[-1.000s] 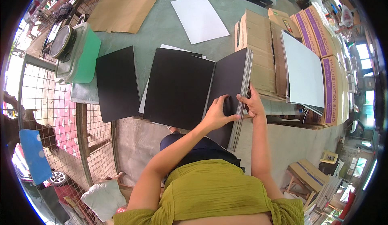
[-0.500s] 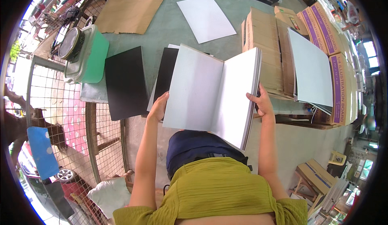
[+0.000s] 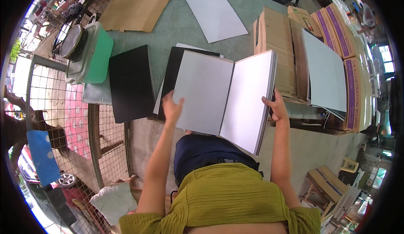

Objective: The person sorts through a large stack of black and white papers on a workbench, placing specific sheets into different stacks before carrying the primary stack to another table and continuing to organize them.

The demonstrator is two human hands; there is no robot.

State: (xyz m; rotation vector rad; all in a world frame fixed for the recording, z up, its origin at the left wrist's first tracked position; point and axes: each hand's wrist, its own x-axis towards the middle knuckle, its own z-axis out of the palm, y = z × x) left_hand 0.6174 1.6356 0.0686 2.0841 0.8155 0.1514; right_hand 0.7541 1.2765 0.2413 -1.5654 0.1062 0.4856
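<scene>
A stack of white boards point(image 3: 250, 97) leans up in front of me, parted like an open book. My right hand point(image 3: 276, 107) is closed round its right edge, thumb on the white front face and fingers behind. The parted white board point(image 3: 205, 92) spreads to the left, over part of a black board point(image 3: 170, 72). At this white board's left edge, my left hand point(image 3: 171, 109) grips with the thumb in front; its other fingers are partly hidden. Farther left another black board point(image 3: 131, 86) lies on the green table point(image 3: 174, 19).
A white sheet point(image 3: 217, 17) and a brown cardboard piece point(image 3: 135, 10) lie at the table's far side. A green tub point(image 3: 101, 57) stands at the left edge. On the right are cardboard boxes point(image 3: 275, 38) and a pile of white boards point(image 3: 326, 72). Wire mesh point(image 3: 71, 120) borders the left.
My left hand has moved slightly up and right, its thumb now over the white board's front. That board has swung, its left edge shifting and showing more black board behind. My right hand shifts slightly right.
</scene>
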